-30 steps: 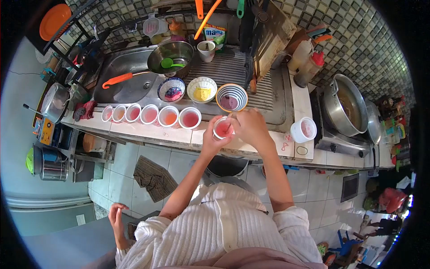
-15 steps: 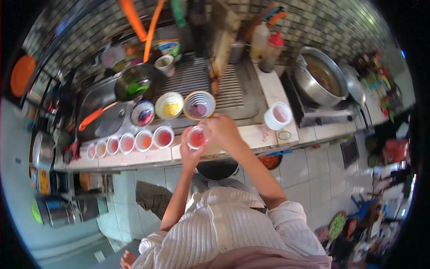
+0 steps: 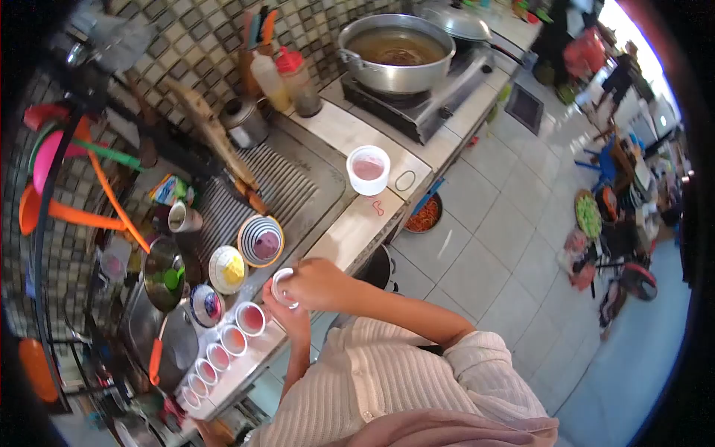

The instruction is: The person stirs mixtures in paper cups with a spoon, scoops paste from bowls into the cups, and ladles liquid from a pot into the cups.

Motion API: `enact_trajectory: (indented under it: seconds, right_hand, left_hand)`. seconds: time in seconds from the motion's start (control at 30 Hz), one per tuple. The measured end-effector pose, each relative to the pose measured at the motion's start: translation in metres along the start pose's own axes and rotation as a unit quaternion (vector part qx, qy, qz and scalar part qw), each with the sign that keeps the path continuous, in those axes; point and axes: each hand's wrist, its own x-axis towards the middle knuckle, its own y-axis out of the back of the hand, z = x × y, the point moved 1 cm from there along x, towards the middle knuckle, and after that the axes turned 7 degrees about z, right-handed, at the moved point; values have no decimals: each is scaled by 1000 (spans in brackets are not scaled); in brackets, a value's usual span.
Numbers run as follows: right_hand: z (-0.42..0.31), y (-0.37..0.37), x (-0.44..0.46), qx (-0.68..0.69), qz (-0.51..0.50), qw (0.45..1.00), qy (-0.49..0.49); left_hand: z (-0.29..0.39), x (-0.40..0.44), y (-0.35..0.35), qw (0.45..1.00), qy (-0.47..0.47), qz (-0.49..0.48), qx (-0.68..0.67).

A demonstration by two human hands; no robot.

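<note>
My left hand point(image 3: 291, 316) holds a small clear plastic cup point(image 3: 275, 287) just off the counter's front edge. Over the cup's near side my right hand point(image 3: 319, 284) is closed, its fingertips at the rim; its own back hides whether it holds anything. A row of several plastic cups point(image 3: 251, 319) with pink, red and orange contents stands along the counter edge to the left. Behind them sit a striped bowl point(image 3: 274, 227) with purple contents, a white bowl point(image 3: 218, 273) with something yellow, and a patterned bowl point(image 3: 195, 307) with dark blue and pink contents.
A white tub point(image 3: 382, 181) of pinkish contents stands on the counter, near a rubber band point(image 3: 405, 181). Farther back, a large pot point(image 3: 398, 80) of brownish liquid rests on the stove point(image 3: 417, 123). A dark pan point(image 3: 155, 290) with a green utensil lies over the sink.
The view has swung right, showing more of the stove and floor. My right hand has come round over the cup, covering its contents. My left hand keeps hold of the cup.
</note>
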Motion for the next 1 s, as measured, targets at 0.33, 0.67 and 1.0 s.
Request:
enact_trajectory:
  seconds: [0.33,0.67,1.0]
  right_hand:
    - [-25,-4,-4,-43,75,992,-87]
    - [-28,-10,6,-67,88,988,-106]
    - [-29,-7,8,-103,71,986,-113]
  left_hand:
    - [-15,2,-1,995,49,-30,-82]
    - [-35,4,-4,991,26,-51,-117]
    - [-19,4,-1,984,77,-68,-149]
